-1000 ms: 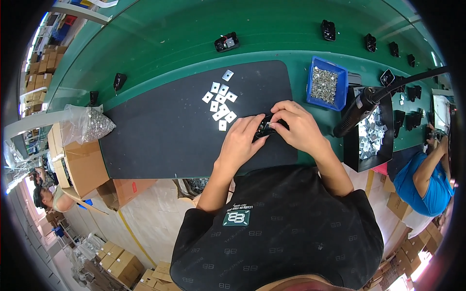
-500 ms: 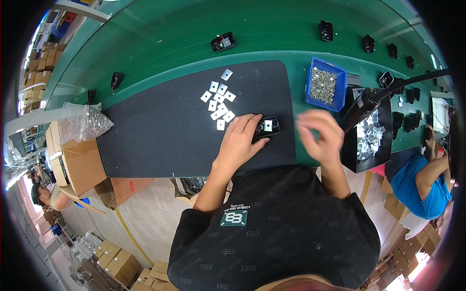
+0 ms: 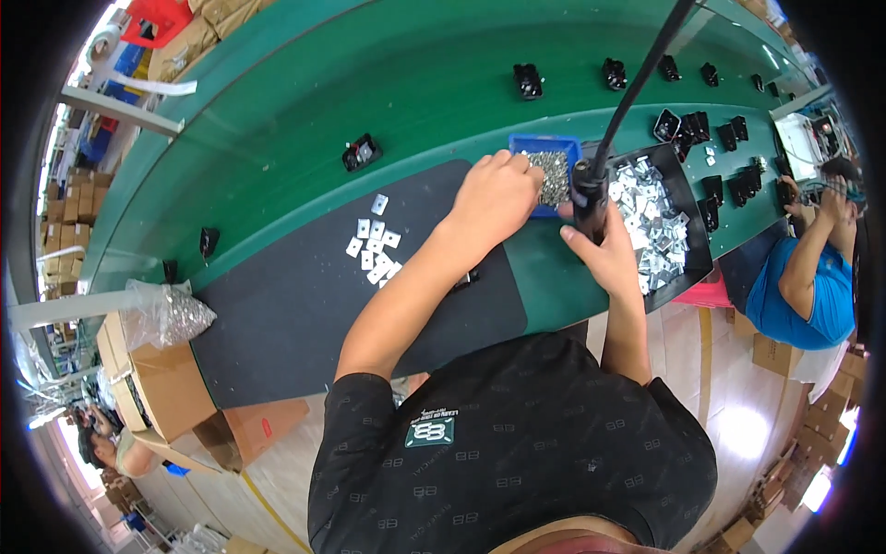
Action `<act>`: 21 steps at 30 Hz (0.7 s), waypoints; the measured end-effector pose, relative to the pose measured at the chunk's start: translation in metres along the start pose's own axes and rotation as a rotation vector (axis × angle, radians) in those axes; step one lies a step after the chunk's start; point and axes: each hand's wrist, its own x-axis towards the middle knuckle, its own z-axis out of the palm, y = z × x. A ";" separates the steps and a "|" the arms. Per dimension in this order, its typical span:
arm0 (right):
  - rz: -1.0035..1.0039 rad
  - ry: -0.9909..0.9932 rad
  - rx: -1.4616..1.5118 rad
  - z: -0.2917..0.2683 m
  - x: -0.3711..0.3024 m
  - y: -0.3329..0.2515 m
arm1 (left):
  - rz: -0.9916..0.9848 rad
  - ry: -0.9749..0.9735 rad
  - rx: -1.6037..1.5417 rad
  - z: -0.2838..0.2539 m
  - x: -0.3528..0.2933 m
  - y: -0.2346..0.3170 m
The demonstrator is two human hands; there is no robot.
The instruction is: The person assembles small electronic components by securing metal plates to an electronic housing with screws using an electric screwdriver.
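Observation:
My left hand [image 3: 498, 196] reaches over the left side of a blue tray [image 3: 544, 141] of small screws [image 3: 556, 177]. Its fingers curl down at the screws, and whatever is between the tips is hidden. A black electric screwdriver [image 3: 588, 196] hangs upright by its cord, and my right hand [image 3: 604, 247] is closed around its lower body. Under my left forearm, a small black housing [image 3: 467, 279] shows only partly on the dark mat [image 3: 277, 305]. Several square metal plates with a centre hole [image 3: 377, 231] lie loose on that mat.
A black bin [image 3: 688, 175] heaped with metal plates stands right of the screwdriver. Black housings [image 3: 362, 152] sit along the green belt [image 3: 295, 120]. At left, a bag of small metal parts [image 3: 180, 314] rests on a cardboard box [image 3: 171, 383]. A co-worker in blue [image 3: 801, 295] sits at right.
My left hand has left the black housing and moved right to the screw tray. My right hand has taken hold of the screwdriver. The view has turned toward the right.

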 end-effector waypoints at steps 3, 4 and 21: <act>0.041 0.013 -0.140 -0.016 -0.010 0.002 | 0.076 -0.210 0.181 0.030 0.025 -0.004; 0.042 -0.001 -0.140 -0.018 -0.013 -0.007 | 0.091 -0.378 0.260 0.037 0.029 -0.005; -0.410 0.092 0.262 -0.015 -0.038 0.011 | 0.184 -0.116 0.228 0.051 0.024 -0.005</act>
